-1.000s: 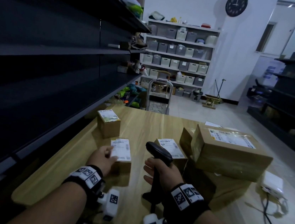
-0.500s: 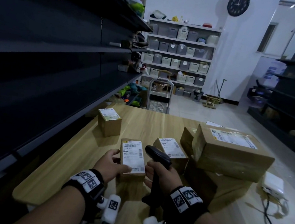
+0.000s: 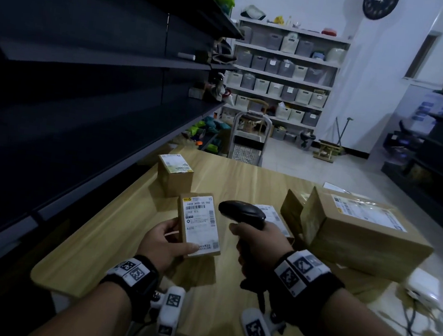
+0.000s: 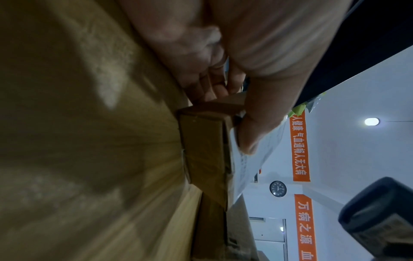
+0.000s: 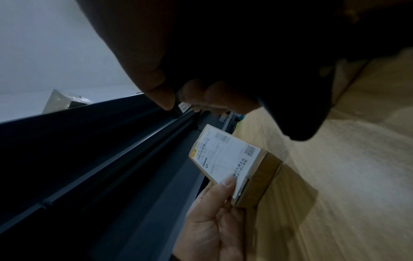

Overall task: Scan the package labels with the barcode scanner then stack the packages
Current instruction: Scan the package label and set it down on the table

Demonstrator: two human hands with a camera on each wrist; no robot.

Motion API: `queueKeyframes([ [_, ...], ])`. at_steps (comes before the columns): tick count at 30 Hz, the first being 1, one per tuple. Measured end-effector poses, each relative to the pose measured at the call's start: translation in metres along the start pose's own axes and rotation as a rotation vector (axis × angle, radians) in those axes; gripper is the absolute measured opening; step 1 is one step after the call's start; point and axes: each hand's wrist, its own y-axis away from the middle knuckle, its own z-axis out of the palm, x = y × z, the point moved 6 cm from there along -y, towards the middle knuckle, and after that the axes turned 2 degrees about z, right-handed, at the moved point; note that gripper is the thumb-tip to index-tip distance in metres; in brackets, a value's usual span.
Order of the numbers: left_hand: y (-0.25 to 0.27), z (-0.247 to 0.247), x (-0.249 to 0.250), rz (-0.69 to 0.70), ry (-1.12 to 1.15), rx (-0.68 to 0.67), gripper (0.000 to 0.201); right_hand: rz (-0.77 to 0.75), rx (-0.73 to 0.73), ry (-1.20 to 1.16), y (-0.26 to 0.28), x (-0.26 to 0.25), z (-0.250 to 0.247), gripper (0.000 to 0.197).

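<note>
My left hand grips a small flat cardboard package lifted off the wooden table, its white barcode label tilted up; the thumb lies on the label's lower edge. In the right wrist view the same package shows with the left hand under it. My right hand grips the black barcode scanner by its handle, the head just right of the package. The left wrist view shows the package pinched by thumb and fingers, with the scanner at lower right.
A small cube box stands further back on the table. A large box lies on other boxes at the right, with another labelled package behind the scanner. A white adapter with cables lies at the far right. Dark shelving runs along the left.
My left hand has picked the small package up from the table and tilted its label up toward me. The scanner in my right hand has risen beside it.
</note>
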Motion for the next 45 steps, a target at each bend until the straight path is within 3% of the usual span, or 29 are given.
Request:
queueKeyframes([
  [6,0.001,-0.002,-0.001,-0.015,-0.017,0.028,0.076,0.019,-0.011,0.062,0.008,-0.011,0.003,0.016],
  [11,0.009,-0.003,0.007,-0.004,-0.090,0.062,0.071,0.001,-0.042,0.145,0.017,-0.009,0.010,0.021],
  [15,0.008,-0.002,0.004,-0.011,-0.108,0.082,0.114,0.009,-0.043,0.154,0.021,-0.008,0.013,0.016],
  [16,0.007,-0.003,0.003,-0.008,-0.110,0.082,0.117,0.015,-0.043,0.155,0.022,-0.008,0.014,0.015],
  [19,0.013,-0.002,0.011,0.007,-0.106,0.082,0.102,0.014,-0.034,0.151,0.025,-0.008,0.013,0.013],
  [23,0.017,0.000,0.016,-0.023,-0.090,0.071,0.117,0.028,-0.030,0.141,0.025,-0.006,0.011,0.014],
  [26,0.020,0.000,0.018,-0.019,-0.079,0.059,0.114,0.041,-0.032,0.139,0.024,-0.004,0.008,0.016],
  [32,0.018,0.001,0.015,-0.029,0.003,0.061,0.081,0.060,-0.013,0.084,0.023,-0.001,0.006,0.015],
  [39,0.021,0.003,0.020,-0.002,0.009,0.052,0.086,0.047,-0.035,0.016,0.022,0.000,0.008,0.012],
  [42,0.025,0.003,0.022,0.001,-0.054,0.051,0.103,0.042,-0.058,0.037,0.023,0.000,0.009,0.016],
  [45,0.021,0.001,0.019,-0.021,-0.006,0.052,0.086,0.047,-0.043,0.011,0.023,0.001,0.008,0.016],
])
